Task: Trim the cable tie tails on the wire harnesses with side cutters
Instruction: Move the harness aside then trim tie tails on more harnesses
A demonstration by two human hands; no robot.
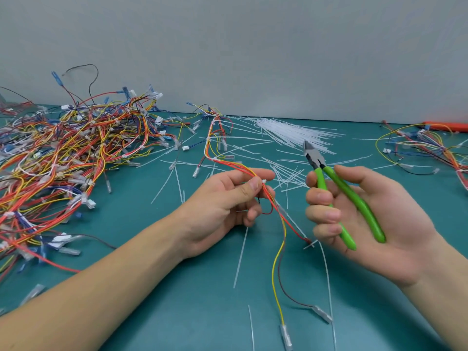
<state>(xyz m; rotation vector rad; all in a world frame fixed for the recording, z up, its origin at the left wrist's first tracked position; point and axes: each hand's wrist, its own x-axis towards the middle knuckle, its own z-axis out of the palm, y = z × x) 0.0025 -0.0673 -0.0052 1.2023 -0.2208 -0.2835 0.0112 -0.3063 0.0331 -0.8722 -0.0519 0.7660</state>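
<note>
My left hand (222,206) pinches a wire harness (278,239) of red, yellow and brown wires between thumb and forefinger, right at a small white cable tie head (264,181). The harness runs back across the table and hangs down toward me, ending in clear-sleeved terminals. My right hand (374,219) holds green-handled side cutters (339,191) palm up, the handles spread apart and the grey jaws pointing up and away. The cutters sit to the right of the harness, apart from it.
A big tangled pile of harnesses (63,158) fills the left of the green table (141,287). A bundle of white cable ties (286,133) lies at the back, with cut tails scattered around. More harnesses (425,145) lie far right. A grey wall stands behind.
</note>
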